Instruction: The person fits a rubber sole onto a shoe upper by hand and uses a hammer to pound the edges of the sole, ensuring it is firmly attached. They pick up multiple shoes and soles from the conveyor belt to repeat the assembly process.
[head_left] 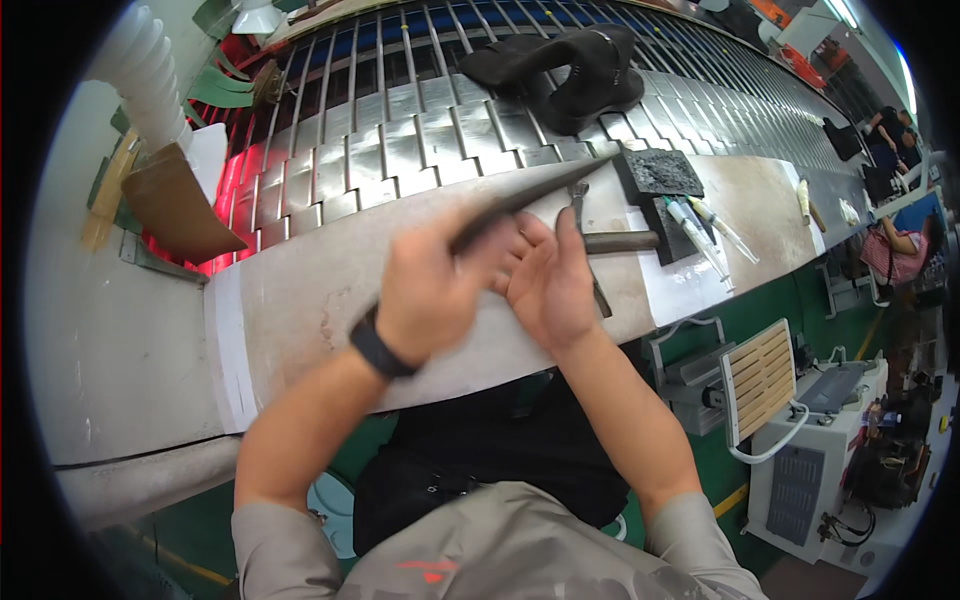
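My left hand (432, 285), with a black band on its wrist, is closed on a long dark tapered piece (535, 195) that looks like a shoe part seen edge-on. The piece points up and to the right, its thin end near a black tray; motion smears the hand. Close beside it, my right hand (555, 285) is turned palm up, its thumb raised and fingers loosely bent next to the piece. Whether those fingers touch it, I cannot tell. Behind the right hand lies a hammer (622, 241), its long thin head partly hidden.
Beyond the worktable (300, 310) runs a metal-slat conveyor (390, 145) carrying black boots (590, 85). A black tray (655, 215) holds a grey rough block (665, 172) and syringe-like applicators (698, 238). A white flexible duct (150, 75) and brown cardboard (175, 200) stand left. People (890, 140) are far right.
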